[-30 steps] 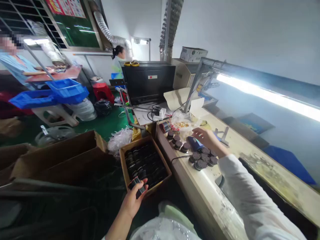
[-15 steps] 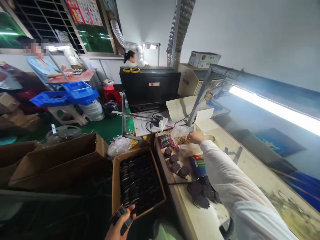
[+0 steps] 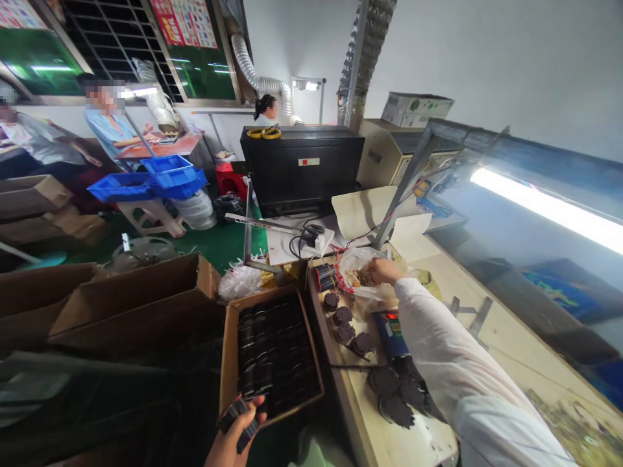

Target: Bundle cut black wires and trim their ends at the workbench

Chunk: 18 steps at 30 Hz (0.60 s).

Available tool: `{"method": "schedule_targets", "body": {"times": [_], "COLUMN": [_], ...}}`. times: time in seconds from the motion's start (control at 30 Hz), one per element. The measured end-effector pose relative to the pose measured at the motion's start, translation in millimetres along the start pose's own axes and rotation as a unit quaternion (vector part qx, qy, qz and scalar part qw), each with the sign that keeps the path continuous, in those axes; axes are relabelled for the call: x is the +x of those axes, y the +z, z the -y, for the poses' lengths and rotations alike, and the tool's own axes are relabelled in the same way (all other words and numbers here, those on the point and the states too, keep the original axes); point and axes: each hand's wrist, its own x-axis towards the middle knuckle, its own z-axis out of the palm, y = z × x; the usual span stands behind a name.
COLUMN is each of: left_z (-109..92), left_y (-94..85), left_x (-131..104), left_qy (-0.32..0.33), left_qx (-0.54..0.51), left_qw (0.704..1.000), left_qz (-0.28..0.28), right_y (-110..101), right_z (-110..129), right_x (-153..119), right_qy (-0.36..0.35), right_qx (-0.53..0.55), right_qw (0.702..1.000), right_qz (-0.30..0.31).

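Observation:
My left hand (image 3: 232, 436) is closed around a small bundle of black cylindrical pieces (image 3: 239, 420), low in the view, by the near edge of a cardboard box (image 3: 228, 363) filled with rows of black parts (image 3: 277, 350). My right hand (image 3: 384, 269) reaches into a clear plastic bag (image 3: 357, 259) of small tan pieces on the bench; its fingertips are hidden in the bag. Left of the bag lies a bundle of black cylinders with red ends (image 3: 326, 277). Round dark toothed parts (image 3: 343, 316) and a blue device with a red display (image 3: 392, 334) lie nearer on the bench.
A bright tube lamp (image 3: 545, 201) on a metal frame hangs over the bench (image 3: 363, 415). Behind stands a black cabinet (image 3: 304, 172). Open cardboard boxes (image 3: 131, 301) and blue bins (image 3: 170, 174) are at left. Several people sit farther back.
The view has turned a little left, so the surroundings appear shifted right. My right hand is still at the bag, and my left hand still holds the black pieces.

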Motion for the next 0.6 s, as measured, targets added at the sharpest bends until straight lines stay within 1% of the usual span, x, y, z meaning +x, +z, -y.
{"method": "schedule_targets", "body": {"times": [0.07,0.2,0.37,0.43,0.5,0.6], "left_z": [2.4,6.4,9.5,9.8,8.5,5.8], "left_y": [-3.6,-7.8,-9.2,-11.5,-14.9,-20.2], "left_x": [3.0,3.4,-0.1,-1.5,-2.9,-6.5], "left_qy": [-0.033,-0.017,-0.007,0.003,0.001,0.005], "left_qx": [-0.038,-0.055,-0.081,-0.09,-0.093,-0.097], "left_qw": [0.998,0.998,0.996,0.996,0.995,0.995], "left_qz": [0.027,0.023,0.026,0.024,0.027,0.031], "right_y": [-6.2,-15.1,-12.5,-14.5,-21.8,-39.5], "right_z": [-6.3,-16.0,-17.0,-13.3,-5.7,18.8], "right_x": [4.0,7.1,0.9,-2.8,-5.9,-11.4], "right_qy": [0.006,0.019,0.036,0.043,0.044,0.014], "right_qx": [0.021,0.059,0.068,0.065,0.067,0.078], "right_qw": [1.0,0.998,0.997,0.997,0.997,0.997], "right_qz": [0.0,0.007,0.011,0.013,0.014,0.02]}}
